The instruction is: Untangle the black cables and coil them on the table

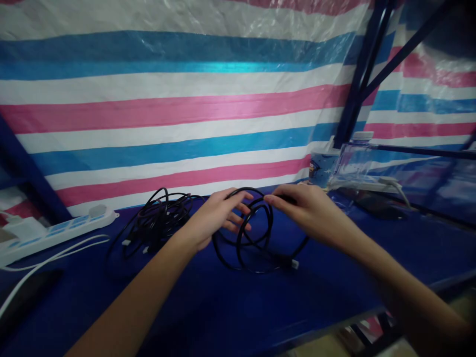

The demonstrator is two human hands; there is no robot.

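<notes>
A black cable (240, 250) lies in loose loops over the blue shelf, between my two hands. Its light-coloured plug (295, 264) rests at the lower right of the loops. My right hand (303, 203) pinches the cable between thumb and fingers at the upper right of the coil. On the other side, my left hand (223, 213) has its fingers spread at the coil's upper left, and the cable passes close by its thumb and fingertips. To the left of that hand sits a tangled heap of black cables (159, 223) with light plug ends.
A white power strip (67, 230) with a charger and white cords (55, 258) is at the left. At the back right stand a clear bottle (353, 158), a patterned cup (322, 166) and another white strip (383, 184). Blue posts (366, 69) and striped sheeting surround the shelf (230, 307).
</notes>
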